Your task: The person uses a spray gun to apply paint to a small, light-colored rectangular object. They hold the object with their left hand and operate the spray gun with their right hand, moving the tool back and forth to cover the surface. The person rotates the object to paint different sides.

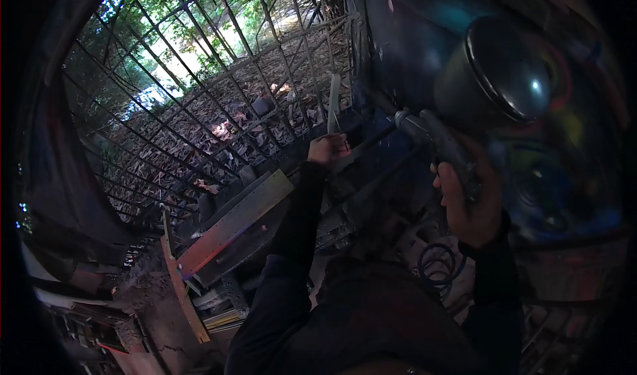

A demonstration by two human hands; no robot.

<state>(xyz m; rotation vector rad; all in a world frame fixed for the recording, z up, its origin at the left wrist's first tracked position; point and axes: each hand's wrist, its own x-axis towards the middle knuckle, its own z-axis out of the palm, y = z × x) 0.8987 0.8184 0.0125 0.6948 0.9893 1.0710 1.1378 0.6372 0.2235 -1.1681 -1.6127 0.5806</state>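
In my right hand (pixel 474 196) is a grey metal spray gun (pixel 439 136), its nozzle pointing up and to the left. A large shiny metal cup (pixel 507 70) with a rounded lid stands above the gun. My left hand (pixel 326 149) is stretched out ahead with its fingers pinched together. A thin wire-like line shows just above those fingers, but what they hold is too small and dark to name. Close beyond my left hand a pale upright strip (pixel 334 103) leans by the window bars. A dark bar (pixel 375 139) runs between my left hand and the gun's nozzle.
A barred window (pixel 219 63) opens onto leaf-strewn ground at the upper left. Below it lies a yellowish, red-stained flat board (pixel 239 222), with another narrow strip (pixel 186 292) nearby. A blue coiled hose (pixel 441 265) hangs below my right hand. A paint-smeared dark panel (pixel 564 176) stands at the right.
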